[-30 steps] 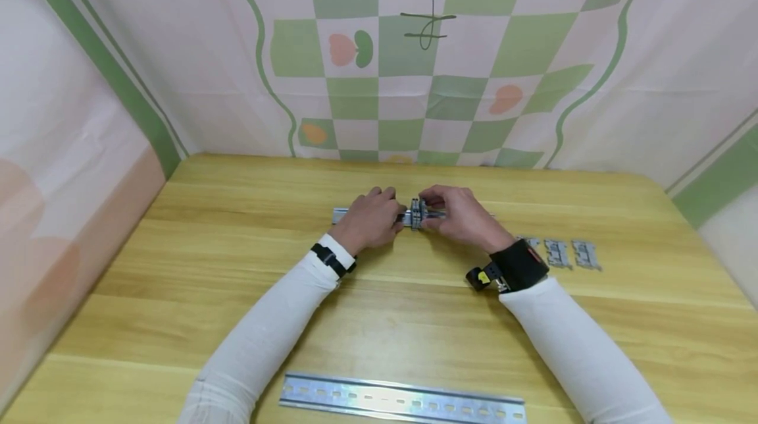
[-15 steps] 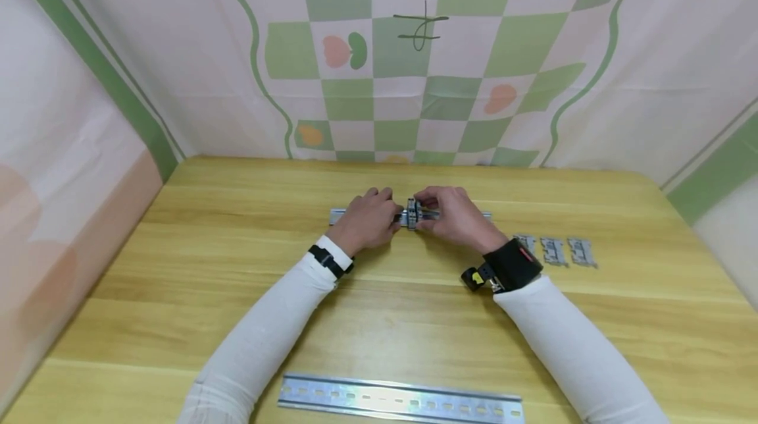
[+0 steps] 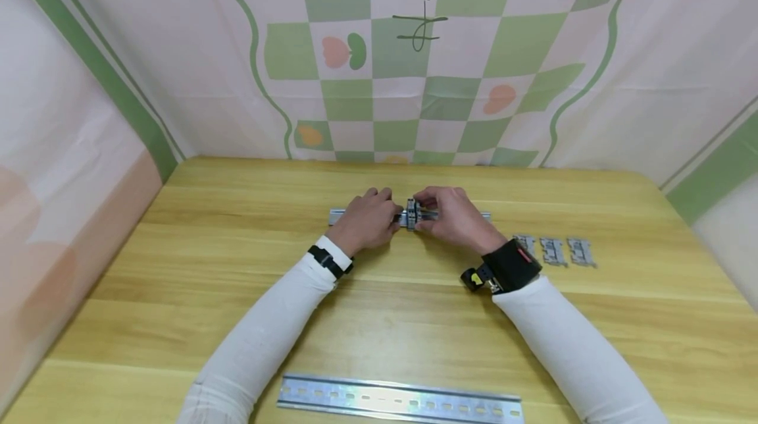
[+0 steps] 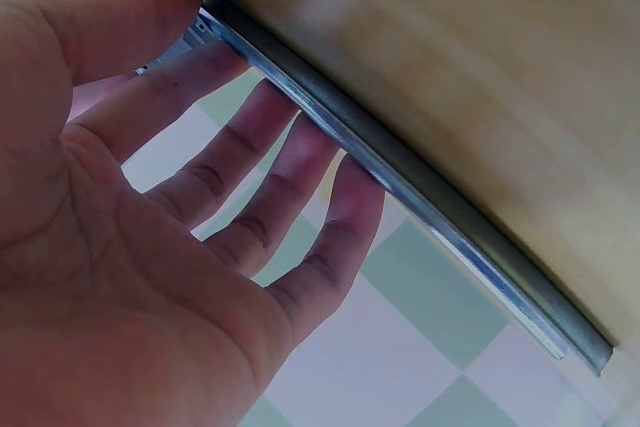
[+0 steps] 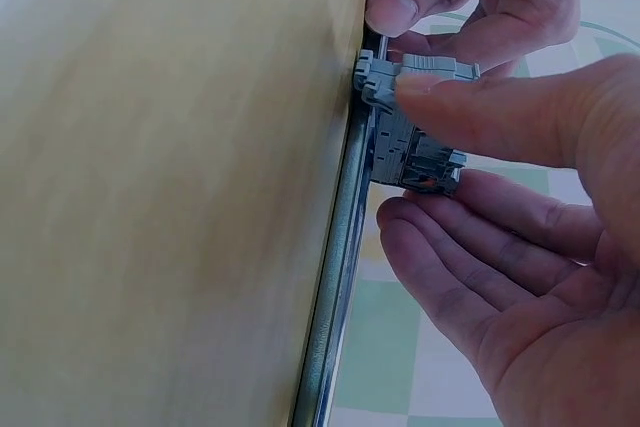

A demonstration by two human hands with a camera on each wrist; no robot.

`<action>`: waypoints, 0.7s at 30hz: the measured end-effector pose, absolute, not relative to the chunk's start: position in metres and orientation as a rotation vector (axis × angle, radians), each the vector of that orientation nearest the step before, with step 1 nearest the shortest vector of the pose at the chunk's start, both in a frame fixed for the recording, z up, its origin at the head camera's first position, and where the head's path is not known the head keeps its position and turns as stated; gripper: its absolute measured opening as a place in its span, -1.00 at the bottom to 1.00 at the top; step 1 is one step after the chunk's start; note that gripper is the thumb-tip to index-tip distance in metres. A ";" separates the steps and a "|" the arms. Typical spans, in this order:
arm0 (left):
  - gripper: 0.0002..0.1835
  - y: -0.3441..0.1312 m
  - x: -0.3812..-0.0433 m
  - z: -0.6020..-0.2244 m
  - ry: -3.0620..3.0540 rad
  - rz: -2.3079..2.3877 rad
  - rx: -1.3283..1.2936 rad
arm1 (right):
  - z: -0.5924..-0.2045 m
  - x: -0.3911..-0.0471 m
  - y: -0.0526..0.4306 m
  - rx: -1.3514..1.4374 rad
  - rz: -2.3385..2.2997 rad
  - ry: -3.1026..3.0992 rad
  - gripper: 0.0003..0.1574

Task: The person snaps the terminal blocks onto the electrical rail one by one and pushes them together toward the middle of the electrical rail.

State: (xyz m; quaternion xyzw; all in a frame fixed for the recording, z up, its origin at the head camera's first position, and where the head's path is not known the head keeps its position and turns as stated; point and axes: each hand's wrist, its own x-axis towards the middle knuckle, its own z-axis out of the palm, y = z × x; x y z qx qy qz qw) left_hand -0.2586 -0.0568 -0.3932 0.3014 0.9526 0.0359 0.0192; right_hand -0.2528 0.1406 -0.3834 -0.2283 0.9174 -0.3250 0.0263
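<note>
Right grip [image 3: 456, 216] pinches grey block cluster [image 3: 411, 214] on rail [image 4: 400, 175]; left grip [image 3: 364, 221] holds rail; three loose blocks [image 3: 553, 251], second rail [image 3: 391, 399].

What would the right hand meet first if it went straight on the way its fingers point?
The grey terminal blocks that the right hand holds at the metal rail; past them, the left hand looks next in line, though depth is hard to judge.

Looks like a makeshift work nook, can't tell if it's in a home: wood-grain table [image 3: 177, 292] boxed in by cutesy green-and-pink printed fabric [image 3: 397, 98], but the DIN rail [image 3: 337, 214] and grey terminal blocks [image 3: 411, 214] scream electrical work.
</note>
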 end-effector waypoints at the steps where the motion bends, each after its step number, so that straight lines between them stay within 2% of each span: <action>1: -0.73 -0.057 -0.259 -0.393 2.956 0.111 0.936 | -0.383 -0.253 0.141 -0.704 -1.006 2.834 -0.35; 21: -0.75 -0.057 -0.260 -0.395 2.955 0.118 0.930 | -0.385 -0.254 0.141 -0.719 -0.973 2.860 -0.36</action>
